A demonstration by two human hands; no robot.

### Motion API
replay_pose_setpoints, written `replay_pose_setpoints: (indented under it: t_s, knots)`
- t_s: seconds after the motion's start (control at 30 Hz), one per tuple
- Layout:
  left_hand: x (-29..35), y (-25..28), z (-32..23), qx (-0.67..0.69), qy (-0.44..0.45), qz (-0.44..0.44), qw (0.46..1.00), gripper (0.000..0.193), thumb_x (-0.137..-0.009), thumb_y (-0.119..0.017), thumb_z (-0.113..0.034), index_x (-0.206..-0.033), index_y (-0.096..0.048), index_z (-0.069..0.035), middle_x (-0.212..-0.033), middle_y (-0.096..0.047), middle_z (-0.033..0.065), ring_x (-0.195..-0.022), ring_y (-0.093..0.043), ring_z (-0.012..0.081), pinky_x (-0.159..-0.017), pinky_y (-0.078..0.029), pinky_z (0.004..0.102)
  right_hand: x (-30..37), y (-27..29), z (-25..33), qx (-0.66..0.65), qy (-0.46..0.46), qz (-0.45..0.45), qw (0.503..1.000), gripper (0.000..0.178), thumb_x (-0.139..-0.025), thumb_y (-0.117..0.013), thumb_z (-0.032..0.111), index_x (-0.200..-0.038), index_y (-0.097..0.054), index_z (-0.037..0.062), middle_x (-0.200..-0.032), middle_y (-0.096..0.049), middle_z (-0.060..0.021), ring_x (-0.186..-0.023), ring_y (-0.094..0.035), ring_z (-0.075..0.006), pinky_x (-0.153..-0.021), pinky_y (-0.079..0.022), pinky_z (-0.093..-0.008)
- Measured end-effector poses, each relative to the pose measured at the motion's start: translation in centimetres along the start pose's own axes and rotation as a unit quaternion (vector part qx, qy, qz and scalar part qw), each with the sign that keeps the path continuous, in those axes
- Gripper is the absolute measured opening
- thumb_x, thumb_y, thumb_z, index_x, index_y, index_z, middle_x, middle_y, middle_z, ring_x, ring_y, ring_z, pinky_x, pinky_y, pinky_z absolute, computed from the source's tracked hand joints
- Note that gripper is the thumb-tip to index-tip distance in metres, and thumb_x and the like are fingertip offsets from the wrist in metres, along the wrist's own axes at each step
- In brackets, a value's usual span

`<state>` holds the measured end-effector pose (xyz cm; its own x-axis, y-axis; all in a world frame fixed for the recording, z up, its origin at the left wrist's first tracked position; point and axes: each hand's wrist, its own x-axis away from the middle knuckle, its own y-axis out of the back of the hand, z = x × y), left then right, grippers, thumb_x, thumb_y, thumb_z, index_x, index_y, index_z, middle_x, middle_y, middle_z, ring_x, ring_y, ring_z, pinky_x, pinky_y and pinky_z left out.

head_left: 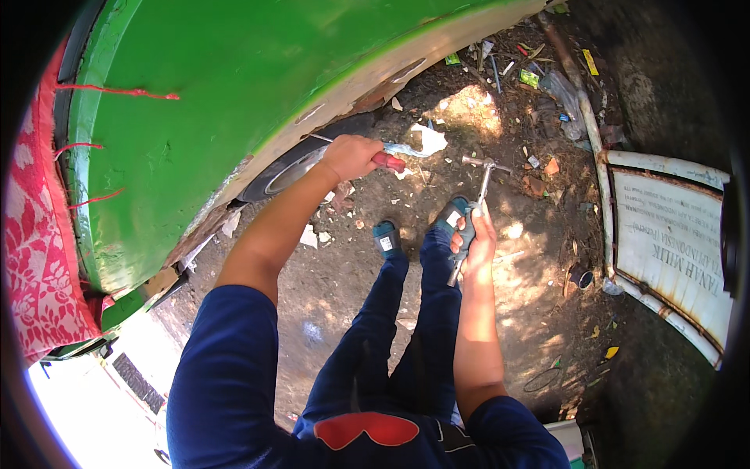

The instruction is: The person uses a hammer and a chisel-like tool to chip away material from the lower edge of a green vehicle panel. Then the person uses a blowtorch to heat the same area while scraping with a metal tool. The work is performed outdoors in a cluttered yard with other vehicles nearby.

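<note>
My left hand (pixel 351 156) is closed around a screwdriver, its red handle (pixel 389 162) sticking out to the right. The thin metal shaft (pixel 319 138) points left, toward the lower edge of a green vehicle body (pixel 211 86). From here I cannot tell whether the tip touches the body. In my right hand (pixel 480 238) is a hammer (pixel 485 184), gripped by its dark handle with the metal head pointing away from me. The hammer is held over the ground, apart from the vehicle. Cracked, peeling pale coating (pixel 375 94) shows along the body's edge above the wheel (pixel 289 168).
Pale flakes (pixel 309 236) and a white scrap (pixel 431 141) lie on the dirt ground. Litter and plastic (pixel 562 102) gather at the far right. A metal-framed sign (pixel 664 219) leans at the right. Red patterned cloth (pixel 47 289) hangs at the left.
</note>
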<state>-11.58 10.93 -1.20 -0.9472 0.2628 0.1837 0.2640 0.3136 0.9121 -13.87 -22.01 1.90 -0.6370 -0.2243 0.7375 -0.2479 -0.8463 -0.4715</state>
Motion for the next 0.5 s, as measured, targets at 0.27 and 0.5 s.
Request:
replay_pose_setpoints:
  t_s: [0.27,0.5]
  knots:
    - [2.0,0.1,0.9,-0.006,0.013,0.028,1.0,0.013,-0.082,-0.064,-0.027,-0.086,-0.062,-0.014,-0.079,-0.069,0.0101,-0.077,-0.067,0.0322,-0.066,-0.052,0.0464,0.0,0.7,0.7,-0.023,0.013,-0.027,0.999,0.054,-0.102,-0.054,0.021,-0.152,-0.034,0.0151,-0.075,-0.054,-0.0049,-0.046,-0.049,-0.0134,-0.036,-0.04,-0.0256]
    - [1.5,0.7,2.4,-0.001,-0.05,0.002,0.999,0.016,-0.078,-0.068,-0.029,-0.083,-0.062,-0.015,-0.069,-0.065,0.0071,-0.068,-0.066,0.0305,-0.06,-0.051,0.0439,0.4,0.5,1.1,0.007,0.003,-0.004,1.0,0.057,-0.103,-0.053,0.022,-0.154,-0.029,0.0174,-0.076,-0.056,-0.0056,-0.047,-0.05,-0.0136,-0.037,-0.039,-0.0263]
